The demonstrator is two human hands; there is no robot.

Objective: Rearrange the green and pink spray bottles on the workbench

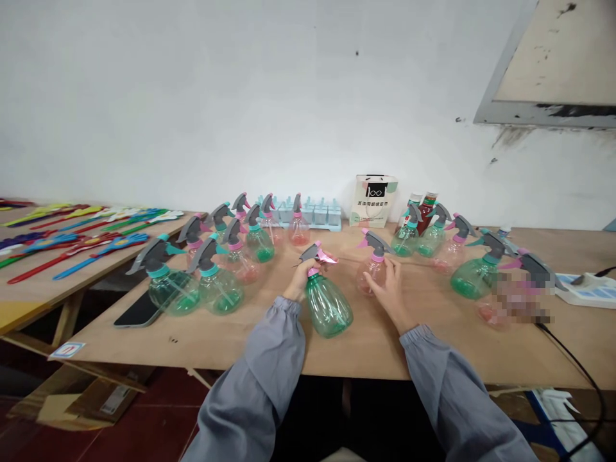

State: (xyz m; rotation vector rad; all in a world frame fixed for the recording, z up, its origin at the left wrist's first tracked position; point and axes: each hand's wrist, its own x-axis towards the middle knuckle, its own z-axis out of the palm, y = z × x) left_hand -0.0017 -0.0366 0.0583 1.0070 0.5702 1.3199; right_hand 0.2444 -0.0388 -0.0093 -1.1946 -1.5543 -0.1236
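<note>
My left hand (299, 280) is closed round the neck of a green spray bottle (330, 309), just under its grey and pink trigger head. That bottle leans, its base towards me and to the right. With thumb and fingers, my right hand (391, 294) grips the body of a pink spray bottle (369, 271), which stands upright on the table with its pink nozzle pointing left. Several more spray bottles, green and pink, stand to the left, among them a green one (221, 292) with a teal collar. Others, including a green one (474, 277), stand to the right.
Behind stand a light-blue ice-pop mould (332, 218), a paper bag (373, 202) and red-filled bottles (427, 206). A phone (139, 313) lies near the left bottles. A black cable (577, 366) hangs at right. Colourful hand-shaped sticks (103, 253) cover the left table.
</note>
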